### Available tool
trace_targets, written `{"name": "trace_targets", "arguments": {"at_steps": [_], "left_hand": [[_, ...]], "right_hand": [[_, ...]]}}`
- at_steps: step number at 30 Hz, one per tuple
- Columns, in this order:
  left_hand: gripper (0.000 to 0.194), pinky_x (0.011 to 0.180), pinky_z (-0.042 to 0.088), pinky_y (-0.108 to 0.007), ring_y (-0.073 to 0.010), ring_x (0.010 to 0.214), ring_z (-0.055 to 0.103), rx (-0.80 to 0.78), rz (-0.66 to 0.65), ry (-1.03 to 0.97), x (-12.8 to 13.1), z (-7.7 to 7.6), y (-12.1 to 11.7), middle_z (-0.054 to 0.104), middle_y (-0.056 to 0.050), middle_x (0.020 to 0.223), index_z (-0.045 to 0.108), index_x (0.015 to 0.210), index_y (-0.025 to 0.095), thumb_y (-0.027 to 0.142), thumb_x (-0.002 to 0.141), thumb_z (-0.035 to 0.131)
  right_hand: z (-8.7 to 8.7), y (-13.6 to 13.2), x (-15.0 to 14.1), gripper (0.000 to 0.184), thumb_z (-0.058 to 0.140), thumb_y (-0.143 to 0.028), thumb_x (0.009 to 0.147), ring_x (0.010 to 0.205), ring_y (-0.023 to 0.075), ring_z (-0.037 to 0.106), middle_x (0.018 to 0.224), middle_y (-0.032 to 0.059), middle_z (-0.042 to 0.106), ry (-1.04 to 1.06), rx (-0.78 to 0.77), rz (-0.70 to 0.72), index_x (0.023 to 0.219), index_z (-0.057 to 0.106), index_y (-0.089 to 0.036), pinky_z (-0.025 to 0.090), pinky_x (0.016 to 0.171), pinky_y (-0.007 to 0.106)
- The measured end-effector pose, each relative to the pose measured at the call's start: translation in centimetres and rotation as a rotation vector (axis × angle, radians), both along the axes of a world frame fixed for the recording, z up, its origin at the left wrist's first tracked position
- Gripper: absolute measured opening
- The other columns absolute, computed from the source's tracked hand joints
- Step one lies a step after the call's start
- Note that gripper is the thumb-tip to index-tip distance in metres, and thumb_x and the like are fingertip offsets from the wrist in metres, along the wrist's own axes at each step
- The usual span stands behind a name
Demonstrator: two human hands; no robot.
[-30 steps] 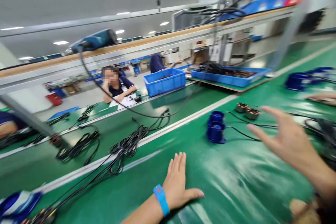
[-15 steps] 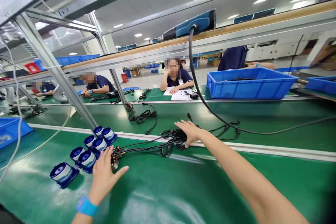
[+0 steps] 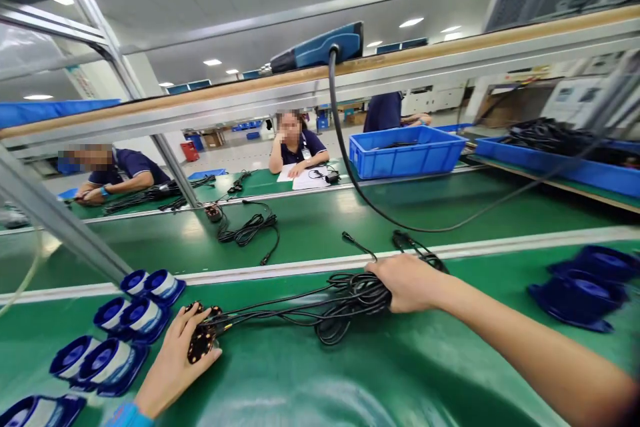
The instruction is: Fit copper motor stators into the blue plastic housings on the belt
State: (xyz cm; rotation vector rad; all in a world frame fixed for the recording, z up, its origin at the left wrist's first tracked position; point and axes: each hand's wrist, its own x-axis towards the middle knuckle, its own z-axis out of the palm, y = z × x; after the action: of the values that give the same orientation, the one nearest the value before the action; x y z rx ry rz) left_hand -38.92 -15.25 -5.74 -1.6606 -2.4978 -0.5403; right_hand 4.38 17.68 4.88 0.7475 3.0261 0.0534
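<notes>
My left hand (image 3: 173, 360), with a blue band at the wrist, curls its fingers and thumb around round copper-wound parts (image 3: 201, 341) that look like motor stators. From these, several black leads run right into a coiled black cable bundle (image 3: 353, 297). My right hand (image 3: 410, 282) is closed over the right end of that bundle, its fingertips partly hidden. Left of my left hand stand several dark blue cup-shaped housings with white bands (image 3: 146, 315) in two rows.
Two dark blue housings (image 3: 583, 287) lie at right. Across the white rail (image 3: 295, 270), another cable coil (image 3: 247, 230) rests on the green belt. A power tool (image 3: 320, 50) lies on the shelf above, its cord hanging down. Blue bins (image 3: 407, 153) and co-workers (image 3: 297, 147) are beyond.
My left hand has closed around the stators. My right hand has gripped the cable bundle, which now lies nearer, on this side of the rail. The view has shifted right.
</notes>
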Motion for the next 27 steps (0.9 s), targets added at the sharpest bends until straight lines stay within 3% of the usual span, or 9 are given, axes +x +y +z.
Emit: {"name": "trace_targets", "arguments": {"at_steps": [4,8,11,12,14,17,21,24,27], "left_hand": [[0.068,0.119,0.04,-0.059,-0.0369,0.155,0.029,0.012,-0.193,0.01,4.9,-0.6,4.2,0.041,-0.009,0.161,0.052,0.146,0.031,0.054,0.084,0.065],[0.072,0.118,0.043,-0.06,-0.038,0.155,0.026,-0.003,-0.338,-0.006,10.6,-0.7,8.0,0.035,-0.009,0.165,0.045,0.151,0.031,0.055,0.086,0.063],[0.095,0.115,0.043,-0.063,-0.0421,0.155,0.025,0.061,-0.395,0.045,12.5,-0.7,8.8,0.023,-0.011,0.17,0.032,0.158,0.031,0.066,0.078,0.068],[0.096,0.113,0.044,-0.064,-0.0432,0.152,0.03,0.09,-0.396,0.071,12.6,-0.7,8.7,0.025,-0.012,0.169,0.036,0.156,0.031,0.069,0.075,0.07],[0.074,0.105,0.049,-0.062,-0.0411,0.141,0.046,0.095,-0.381,0.098,11.9,-0.6,8.2,0.042,-0.011,0.159,0.056,0.14,0.034,0.072,0.077,0.067],[0.042,0.097,0.053,-0.054,-0.0319,0.12,0.061,0.04,-0.311,0.031,10.3,0.0,7.6,0.064,-0.006,0.134,0.067,0.115,0.035,0.065,0.092,0.05],[0.043,0.108,0.049,-0.051,-0.0282,0.128,0.059,-0.004,-0.352,-0.033,8.7,2.1,8.8,0.058,-0.005,0.14,0.062,0.126,0.034,0.058,0.097,0.04],[0.047,0.109,0.051,-0.048,-0.0285,0.136,0.055,-0.197,-0.443,-0.047,8.3,3.7,10.3,0.049,-0.004,0.153,0.059,0.133,0.036,0.057,0.097,0.039],[0.052,0.105,0.055,-0.045,-0.0285,0.13,0.06,-0.345,-0.437,-0.053,8.6,4.8,11.7,0.047,-0.006,0.156,0.057,0.138,0.033,0.056,0.095,0.039]], "right_hand": [[3.7,-2.9,9.2,0.049,0.063,-0.018,0.06,0.081,0.0347,0.07,0.087,0.0098,0.071,-0.035,0.133,-0.271,0.109,0.066,-0.024,0.049,0.065,0.04],[6.0,-4.9,17.1,0.087,0.077,-0.03,0.062,0.104,0.0423,0.063,0.109,0.0145,0.067,0.071,0.345,-0.425,0.146,0.051,-0.026,0.05,0.087,0.053],[5.7,-5.8,22.0,0.107,0.083,-0.051,0.066,0.126,0.0441,0.054,0.138,0.0135,0.058,0.095,0.22,-0.405,0.159,0.034,-0.034,0.045,0.102,0.058],[5.2,-6.0,23.4,0.106,0.081,-0.057,0.069,0.132,0.0429,0.05,0.146,0.0119,0.053,0.095,0.142,-0.412,0.16,0.031,-0.036,0.044,0.105,0.057],[3.9,-6.5,25.4,0.097,0.074,-0.065,0.078,0.138,0.0397,0.047,0.153,0.0104,0.049,0.098,0.014,-0.474,0.16,0.031,-0.036,0.043,0.109,0.057],[1.4,-7.3,26.2,0.08,0.061,-0.071,0.088,0.136,0.0375,0.05,0.148,0.0114,0.055,0.113,-0.098,-0.565,0.155,0.043,-0.031,0.042,0.111,0.057],[-1.3,-7.8,24.7,0.07,0.055,-0.07,0.093,0.137,0.0338,0.051,0.147,0.0096,0.056,0.148,-0.27,-0.512,0.151,0.048,-0.031,0.043,0.113,0.053],[-2.9,-7.5,23.9,0.067,0.058,-0.067,0.093,0.133,0.0338,0.053,0.144,0.0102,0.057,0.169,-0.333,-0.486,0.148,0.051,-0.03,0.043,0.112,0.052],[-4.2,-6.8,23.5,0.056,0.052,-0.062,0.098,0.128,0.0312,0.057,0.139,0.0106,0.061,0.226,-0.359,-0.449,0.14,0.059,-0.026,0.045,0.11,0.049]]}}
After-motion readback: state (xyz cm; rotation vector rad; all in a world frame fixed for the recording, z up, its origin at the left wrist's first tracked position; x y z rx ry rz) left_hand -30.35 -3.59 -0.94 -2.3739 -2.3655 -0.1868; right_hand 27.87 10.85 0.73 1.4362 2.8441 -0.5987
